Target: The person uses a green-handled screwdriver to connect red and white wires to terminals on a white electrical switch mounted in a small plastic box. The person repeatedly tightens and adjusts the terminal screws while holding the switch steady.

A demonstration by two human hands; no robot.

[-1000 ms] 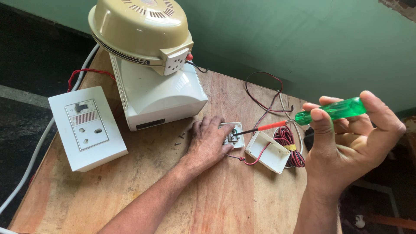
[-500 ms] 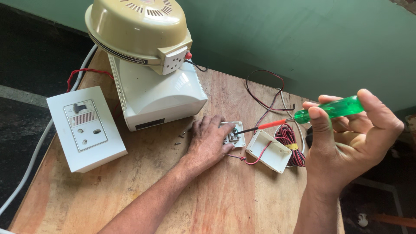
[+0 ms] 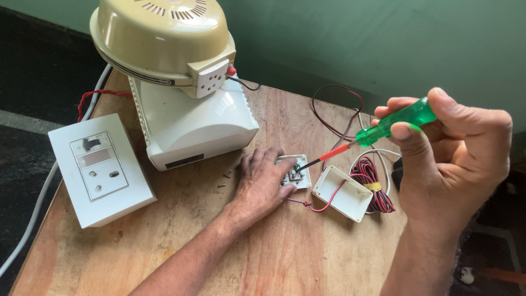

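Observation:
My left hand lies flat on the wooden table, pressing down a small white switch plate with its fingertips. My right hand grips a screwdriver with a green see-through handle and a red-sleeved shaft. The tip of the screwdriver rests on the plate's back. Red and black wires run from the plate to an empty white plastic box just to the right.
A cream dome-shaped appliance sits atop a white unit at the back. A white socket box lies at the left. A coil of red-black wire lies beside the plastic box. Small screws lie near my left hand.
The view has shifted slightly; both hands and the screwdriver keep nearly the same pose on the switch plate.

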